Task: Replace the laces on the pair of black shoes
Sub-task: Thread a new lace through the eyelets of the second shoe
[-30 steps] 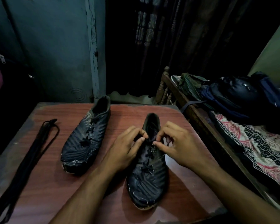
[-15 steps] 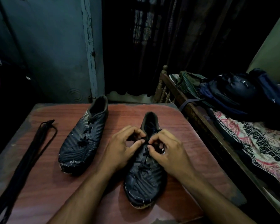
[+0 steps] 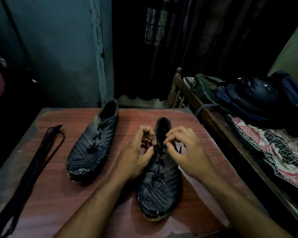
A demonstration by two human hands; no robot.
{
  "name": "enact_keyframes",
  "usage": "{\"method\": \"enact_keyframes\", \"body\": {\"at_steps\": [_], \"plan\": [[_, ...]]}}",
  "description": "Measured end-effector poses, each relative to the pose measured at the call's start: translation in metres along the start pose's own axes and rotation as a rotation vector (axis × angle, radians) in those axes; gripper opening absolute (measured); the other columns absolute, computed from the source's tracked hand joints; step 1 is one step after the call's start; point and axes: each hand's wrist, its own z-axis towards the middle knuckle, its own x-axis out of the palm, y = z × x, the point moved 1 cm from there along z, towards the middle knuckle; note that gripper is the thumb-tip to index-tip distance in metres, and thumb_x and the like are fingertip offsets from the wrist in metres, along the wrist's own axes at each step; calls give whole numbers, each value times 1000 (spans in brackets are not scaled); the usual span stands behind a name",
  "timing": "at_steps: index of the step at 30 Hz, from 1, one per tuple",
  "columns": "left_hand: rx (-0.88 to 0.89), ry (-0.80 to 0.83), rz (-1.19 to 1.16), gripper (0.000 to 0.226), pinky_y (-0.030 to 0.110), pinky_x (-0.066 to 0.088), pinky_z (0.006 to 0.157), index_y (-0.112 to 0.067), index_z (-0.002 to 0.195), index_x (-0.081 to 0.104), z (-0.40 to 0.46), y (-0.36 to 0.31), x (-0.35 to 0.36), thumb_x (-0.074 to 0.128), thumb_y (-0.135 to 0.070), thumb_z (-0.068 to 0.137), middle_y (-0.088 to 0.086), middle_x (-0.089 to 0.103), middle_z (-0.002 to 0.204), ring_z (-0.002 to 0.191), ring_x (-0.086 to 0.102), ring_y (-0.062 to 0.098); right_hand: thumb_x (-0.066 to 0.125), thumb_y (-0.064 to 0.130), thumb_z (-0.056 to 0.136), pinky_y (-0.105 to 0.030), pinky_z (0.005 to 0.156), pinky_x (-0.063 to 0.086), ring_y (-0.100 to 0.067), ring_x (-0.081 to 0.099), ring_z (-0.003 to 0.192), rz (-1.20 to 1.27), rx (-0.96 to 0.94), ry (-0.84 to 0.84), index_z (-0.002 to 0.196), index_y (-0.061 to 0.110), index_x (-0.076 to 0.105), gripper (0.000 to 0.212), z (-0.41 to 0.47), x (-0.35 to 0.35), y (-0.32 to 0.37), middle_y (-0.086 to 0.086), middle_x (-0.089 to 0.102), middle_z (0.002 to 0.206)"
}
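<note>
Surface: reddish wood-grain table | near shoe at centre, laced, toe toward viewer | left hand and right hand both pinching its lace at the top eyelets | second shoe to its left, apart | spare laces bundled at left edge.

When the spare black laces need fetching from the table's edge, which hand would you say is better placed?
Probably the left hand: the bundle of spare black laces lies on its side, past the other black shoe; the right hand would have to cross over.
</note>
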Motion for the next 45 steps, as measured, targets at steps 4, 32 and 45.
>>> {"method": "enact_keyframes", "body": {"at_steps": [4,32,45], "plan": [[1,-5,27,35,30,52,81,-23,109,49,-1,1,1,64,1,89,-21,59,97,89,63,8,69,22,96,-11,64,40,9,58,73,-67,36,378,102,22,74,8,36,-11,-2,19,67,86],[-144,12,-85,26,29,48,68,-27,100,56,-1,0,3,65,-4,93,-10,63,92,78,61,7,71,22,92,-32,68,45,-4,56,77,-412,-208,614,89,24,73,4,74,-19,15,14,63,87],[77,-4,128,17,12,45,70,-28,99,74,-2,7,7,78,-14,89,-14,61,93,81,61,5,67,-6,89,-21,42,38,-8,50,42,213,519,749,86,5,74,13,73,-25,1,-6,64,62]]}}
